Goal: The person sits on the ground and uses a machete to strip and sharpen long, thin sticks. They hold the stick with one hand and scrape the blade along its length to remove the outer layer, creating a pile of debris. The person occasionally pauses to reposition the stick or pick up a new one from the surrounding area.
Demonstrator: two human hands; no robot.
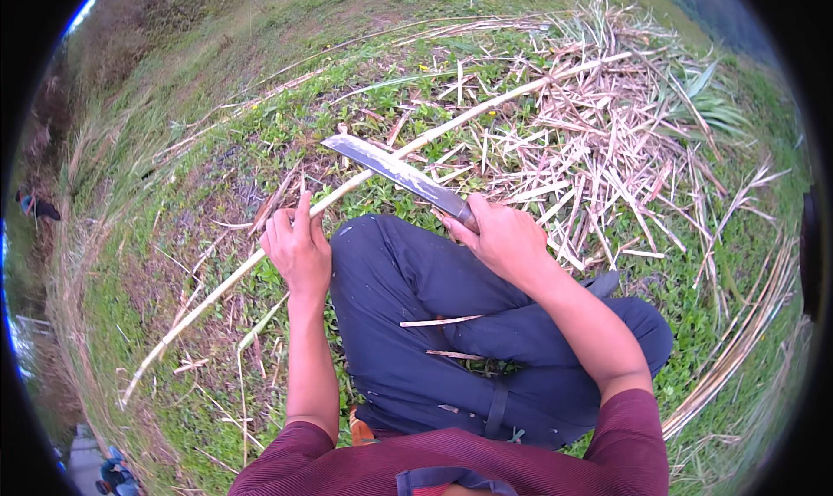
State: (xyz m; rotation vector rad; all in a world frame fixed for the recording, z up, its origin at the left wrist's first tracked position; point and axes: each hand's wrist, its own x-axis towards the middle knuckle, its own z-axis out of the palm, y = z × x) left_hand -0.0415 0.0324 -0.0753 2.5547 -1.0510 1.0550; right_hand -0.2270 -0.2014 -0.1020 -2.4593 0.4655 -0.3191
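My right hand [503, 236] is wrapped round the handle of a machete [399, 173]. Its long, dark, worn blade points up and to the left and lies across a long pale stalk [486, 108]. The stalk runs slantwise from the lower left to the pile at the upper right. My left hand [299, 243] grips the stalk to the left of the blade, with the index finger raised. Whether the blade's edge cuts into the stalk, I cannot tell.
A heap of cut stalk pieces [607, 140] covers the grass at the right. Long stalks [746, 348] lie in a bundle at the far right. My crossed legs [408, 305] carry a few splinters. Another person [117, 474] shows at the lower left rim.
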